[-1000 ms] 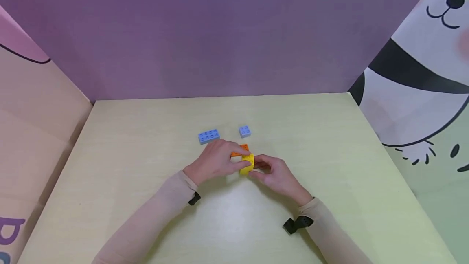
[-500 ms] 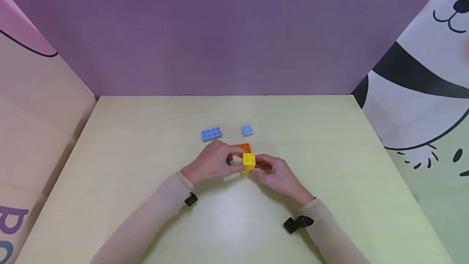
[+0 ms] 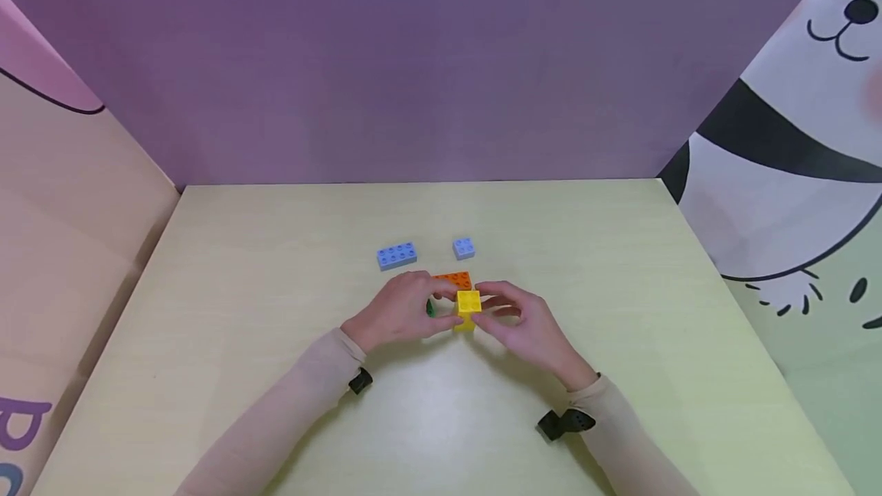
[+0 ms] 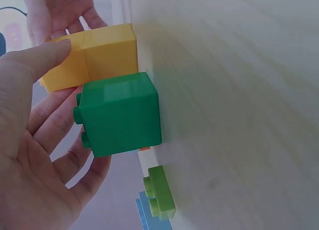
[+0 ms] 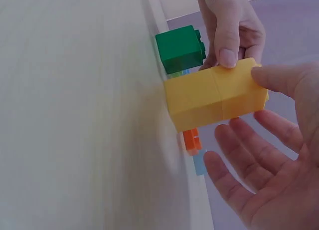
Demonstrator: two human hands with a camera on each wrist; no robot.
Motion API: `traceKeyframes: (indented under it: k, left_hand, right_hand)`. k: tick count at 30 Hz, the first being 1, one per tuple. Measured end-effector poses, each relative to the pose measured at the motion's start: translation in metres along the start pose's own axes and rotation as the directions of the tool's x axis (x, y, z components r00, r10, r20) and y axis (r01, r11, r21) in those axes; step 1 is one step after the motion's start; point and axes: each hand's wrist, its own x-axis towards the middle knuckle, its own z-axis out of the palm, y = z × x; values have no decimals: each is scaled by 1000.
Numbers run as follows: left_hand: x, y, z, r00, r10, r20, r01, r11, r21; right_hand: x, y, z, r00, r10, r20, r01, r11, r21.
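Two yellow toy building blocks (image 3: pixel 468 303) stand stacked one on the other between the hands, a seam showing between them in both wrist views. My left hand (image 3: pixel 406 308) pinches the stack from the left, its thumb across the near face around the seam. From the right, my right hand (image 3: pixel 527 327) pinches the upper block between thumb and forefinger; its other fingers (image 5: pixel 244 160) are spread beside the stack. Close by the left fingers stands a dark green block (image 4: pixel 119 115), studs up, mostly hidden by that hand in the head view.
An orange brick (image 3: pixel 460 279) lies just behind the stack. Farther back are a long blue brick (image 3: pixel 396 256) and a small blue brick (image 3: pixel 464 248). A light green brick (image 4: pixel 160 192) lies past the dark green block. A purple wall (image 3: pixel 413 67) borders the table's (image 3: pixel 310 228) far edge.
The yellow stack's top, earlier partly covered by the left fingers, now shows squarely. The left fingers have drawn back to its side, and the right fingers have risen to the upper block.
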Motion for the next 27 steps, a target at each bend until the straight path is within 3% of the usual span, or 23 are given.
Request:
traceKeyframes:
  k: [9,20,27]
  left_hand:
    - [0,-1,1,1000,19,8,-18,1000,-13]
    - [-11,-3,-2,997,-73,33,71,996,52]
    - [-23,-9,-7,994,-106,2,106,994,20]
  right_hand:
    - [0,-2,1,1000,-12,-19,13,1000,18]
    - [0,-1,0,999,42,2,-42,999,35]
    - [-1,0,-1,1000,13,5,-13,1000,-3]
